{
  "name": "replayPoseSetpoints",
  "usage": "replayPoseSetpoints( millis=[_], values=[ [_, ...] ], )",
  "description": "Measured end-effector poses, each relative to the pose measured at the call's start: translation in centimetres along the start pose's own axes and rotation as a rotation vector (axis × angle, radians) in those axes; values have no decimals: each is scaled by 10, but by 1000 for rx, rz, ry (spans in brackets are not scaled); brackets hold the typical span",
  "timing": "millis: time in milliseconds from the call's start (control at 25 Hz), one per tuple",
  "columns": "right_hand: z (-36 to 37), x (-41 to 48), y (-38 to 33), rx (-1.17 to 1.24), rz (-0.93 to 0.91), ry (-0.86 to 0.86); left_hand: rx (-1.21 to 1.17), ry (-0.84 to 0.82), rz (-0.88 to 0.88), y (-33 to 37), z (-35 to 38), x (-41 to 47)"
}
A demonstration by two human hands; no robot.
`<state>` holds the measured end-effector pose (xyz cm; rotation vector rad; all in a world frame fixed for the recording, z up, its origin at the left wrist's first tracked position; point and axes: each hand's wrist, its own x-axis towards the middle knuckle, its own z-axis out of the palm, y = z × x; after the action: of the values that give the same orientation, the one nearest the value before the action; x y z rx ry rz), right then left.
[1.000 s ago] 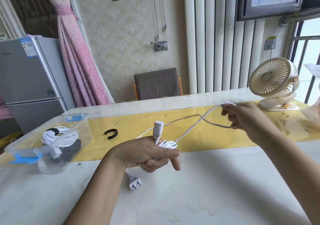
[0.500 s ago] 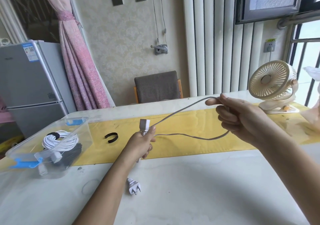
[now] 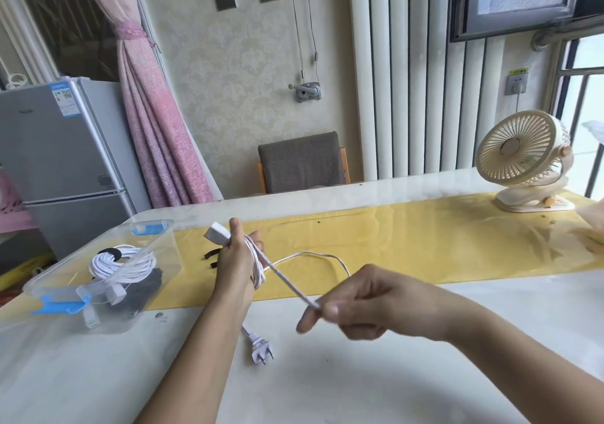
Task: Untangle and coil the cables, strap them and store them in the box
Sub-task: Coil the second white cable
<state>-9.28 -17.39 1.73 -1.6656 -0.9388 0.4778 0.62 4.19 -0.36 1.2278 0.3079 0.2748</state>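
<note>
A: Left hand (image 3: 237, 260)?
B: White cable (image 3: 261, 271) looped round it, socket end (image 3: 216, 234) by the thumb. Right hand (image 3: 369, 306) pinches the straight run.
A: Plug (image 3: 261, 351)?
B: Beside left forearm.

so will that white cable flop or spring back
Probably floppy: the white cable wraps closely round the left hand and its slack curves loosely. Likely light, since the right hand holds it by a pinch. Unstrapped, the coil may loosen.
</note>
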Motion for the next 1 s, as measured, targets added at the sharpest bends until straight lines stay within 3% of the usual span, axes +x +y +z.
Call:
replayPoseSetpoints(
  millis=[160,320,440,640,800,880,1000],
  values=[
    [14,7,16,-282,165,-108,-357,-131,-124,11,-3,-3],
    [4,6,27,-483,363,-14,-644,-411,-250,21,-7,-14],
    [-9,4,29,-507,406,111,-744,-868,-463,23,-10,-22],
    [-35,-4,27,-532,376,427,-309,-1383,-425,29,-4,-49],
    [-50,-11,21,-618,204,768,-16,-1590,-436,27,-4,-51],
    [-57,-15,16,-525,139,886,203,-1528,-382,27,-5,-51],
    [-64,-17,15,-578,125,965,510,-1260,-352,25,-2,-53]
  ],
)
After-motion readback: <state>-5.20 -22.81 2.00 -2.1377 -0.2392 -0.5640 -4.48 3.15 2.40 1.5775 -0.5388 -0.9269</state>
